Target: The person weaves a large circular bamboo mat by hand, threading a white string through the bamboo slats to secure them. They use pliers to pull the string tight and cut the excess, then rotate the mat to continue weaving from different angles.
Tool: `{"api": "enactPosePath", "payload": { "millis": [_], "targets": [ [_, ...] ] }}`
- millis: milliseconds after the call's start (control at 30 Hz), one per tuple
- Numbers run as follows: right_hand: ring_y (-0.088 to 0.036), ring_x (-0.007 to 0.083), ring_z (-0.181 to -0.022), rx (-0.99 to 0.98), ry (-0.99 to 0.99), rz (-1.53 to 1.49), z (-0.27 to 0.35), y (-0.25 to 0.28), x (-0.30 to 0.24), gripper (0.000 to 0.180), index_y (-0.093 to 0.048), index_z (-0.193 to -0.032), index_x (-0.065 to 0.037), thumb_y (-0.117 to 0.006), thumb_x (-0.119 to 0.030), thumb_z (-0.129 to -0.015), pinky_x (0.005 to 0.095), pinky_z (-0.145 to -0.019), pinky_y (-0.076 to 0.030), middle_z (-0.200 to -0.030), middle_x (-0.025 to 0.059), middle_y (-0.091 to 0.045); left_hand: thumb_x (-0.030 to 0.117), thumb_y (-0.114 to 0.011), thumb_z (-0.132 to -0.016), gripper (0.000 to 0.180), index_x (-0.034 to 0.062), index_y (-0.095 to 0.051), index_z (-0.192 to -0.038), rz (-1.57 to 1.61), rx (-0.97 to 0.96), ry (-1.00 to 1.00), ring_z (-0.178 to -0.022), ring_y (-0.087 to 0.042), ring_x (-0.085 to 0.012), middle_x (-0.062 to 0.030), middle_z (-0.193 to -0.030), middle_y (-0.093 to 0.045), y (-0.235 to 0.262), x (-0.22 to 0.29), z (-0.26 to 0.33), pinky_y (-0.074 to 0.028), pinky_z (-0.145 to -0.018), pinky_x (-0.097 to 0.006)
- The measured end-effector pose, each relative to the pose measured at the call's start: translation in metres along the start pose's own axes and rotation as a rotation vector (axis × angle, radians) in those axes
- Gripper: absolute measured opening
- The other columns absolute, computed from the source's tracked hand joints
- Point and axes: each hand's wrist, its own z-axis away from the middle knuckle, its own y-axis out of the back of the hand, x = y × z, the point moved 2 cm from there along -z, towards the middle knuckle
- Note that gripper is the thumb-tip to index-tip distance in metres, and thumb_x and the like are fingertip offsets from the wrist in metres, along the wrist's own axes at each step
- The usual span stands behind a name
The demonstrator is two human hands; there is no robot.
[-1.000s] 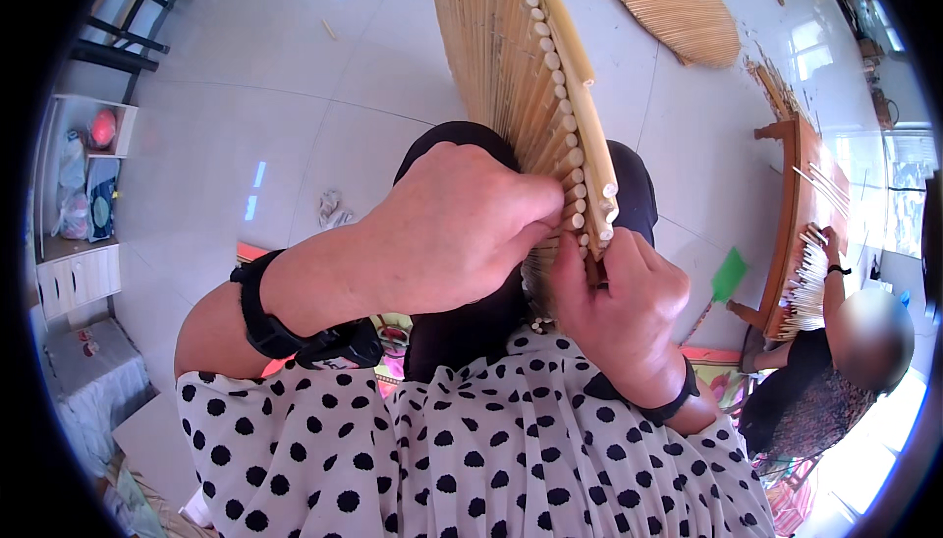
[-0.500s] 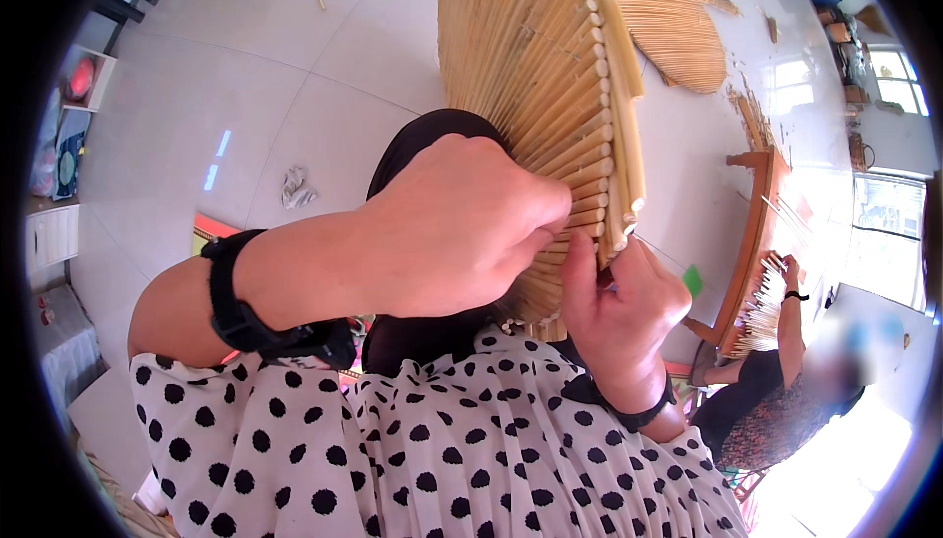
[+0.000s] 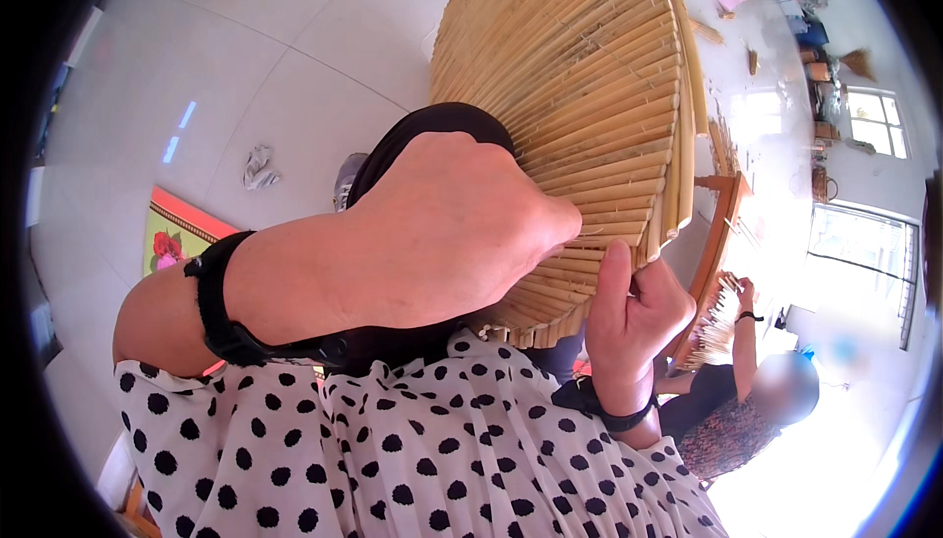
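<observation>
A large fan-shaped panel of bamboo slats (image 3: 580, 96) fills the upper middle of the head view, its flat face turned toward me. My left hand (image 3: 442, 233) is closed over its lower left part, with a black band on the wrist. My right hand (image 3: 634, 317) grips the lower right edge of the same panel, thumb up along the slats, a black band on that wrist too. My black-trousered knees sit behind the panel.
A white tiled floor spreads to the left, with a crumpled rag (image 3: 258, 167) and a red flowered mat (image 3: 177, 238). At right another person (image 3: 747, 400) works bamboo strips on a wooden frame (image 3: 717, 243). Bright windows (image 3: 874, 125) lie beyond.
The bamboo panel has turned from edge-on to showing its broad face and come closer. Both hands kept their hold on it, the right hand sliding to the lower right edge.
</observation>
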Motion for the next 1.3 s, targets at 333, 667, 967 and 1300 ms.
{"api": "enactPosePath", "payload": {
  "millis": [333,667,967,1300],
  "targets": [
    [-0.037,0.0044,-0.053,0.017,-0.049,-0.041,0.000,-0.002,-0.002,0.025,-0.057,-0.069,0.006,-0.061,-0.008,-0.090,0.0254,-0.046,-0.030,-0.052,0.0031,-0.048,0.008,-0.067,-0.074,0.010,0.0103,-0.066,-0.084,0.013,0.025,-0.019,-0.061,-0.061,-0.0228,-0.0007,-0.068,-0.063,-0.001,-0.005,-0.003,-0.045,-0.049,-0.033],
    [-0.036,0.0027,-0.053,0.044,-0.040,-0.107,-0.001,-0.004,-0.006,0.030,-0.052,-0.065,0.005,-0.061,-0.007,-0.090,0.0235,-0.045,-0.027,-0.051,0.0013,-0.046,0.007,-0.066,-0.072,0.010,0.0103,-0.065,-0.082,0.036,0.020,-0.028,-0.058,-0.059,-0.0233,-0.0012,-0.066,-0.061,0.000,-0.007,-0.002,-0.044,-0.047,-0.034],
    [-0.036,0.0021,-0.055,0.039,-0.042,-0.103,-0.001,-0.003,-0.004,0.027,-0.053,-0.067,0.006,-0.060,-0.006,-0.090,0.0232,-0.045,-0.028,-0.052,0.0007,-0.046,0.007,-0.066,-0.071,0.009,0.0097,-0.063,-0.079,0.046,0.062,-0.043,-0.057,-0.059,-0.0238,-0.0022,-0.063,-0.059,-0.001,-0.006,-0.004,-0.043,-0.046,-0.035],
    [-0.040,0.0104,-0.045,0.026,-0.042,-0.056,0.003,-0.002,0.000,0.015,-0.060,-0.074,0.004,-0.065,-0.006,-0.085,0.0274,-0.043,-0.032,-0.053,0.0071,-0.048,0.007,-0.064,-0.066,0.009,0.0088,-0.055,-0.069,-0.018,0.010,-0.093,-0.057,-0.058,-0.0247,-0.0034,-0.061,-0.055,-0.001,-0.004,-0.013,-0.042,-0.048,-0.036]
  ]
}}
